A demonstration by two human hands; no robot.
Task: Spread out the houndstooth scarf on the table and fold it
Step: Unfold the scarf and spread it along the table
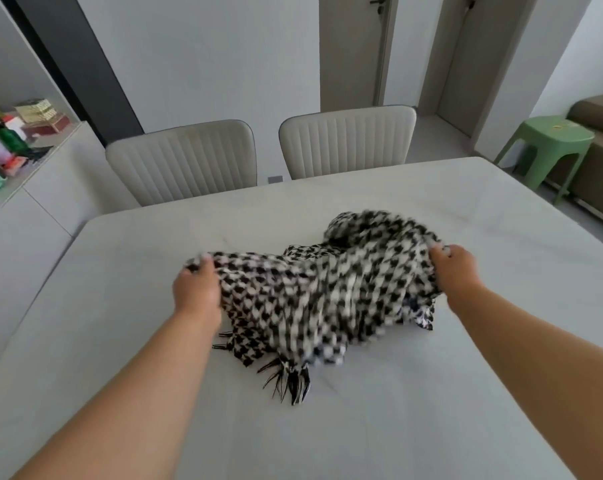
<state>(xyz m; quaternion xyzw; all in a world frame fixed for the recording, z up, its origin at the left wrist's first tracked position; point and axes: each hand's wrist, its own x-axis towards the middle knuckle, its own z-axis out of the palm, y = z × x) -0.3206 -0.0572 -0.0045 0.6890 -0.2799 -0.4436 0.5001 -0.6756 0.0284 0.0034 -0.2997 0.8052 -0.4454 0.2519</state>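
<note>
A black-and-white houndstooth scarf (314,289) lies bunched in a crumpled heap on the white table (120,341), its fringed end hanging toward me at the front. My left hand (198,289) grips the scarf's left edge, fingers curled into the cloth. My right hand (454,268) grips its right edge the same way. The stretch of cloth between my hands is lifted slightly and blurred. A rumpled mound of the scarf sits behind my right hand.
Two beige ribbed chairs (185,161) (347,140) stand at the table's far edge. A green stool (542,147) sits at the right. A sideboard with boxes and bottles (12,140) runs along the left wall. Two doors are in the back.
</note>
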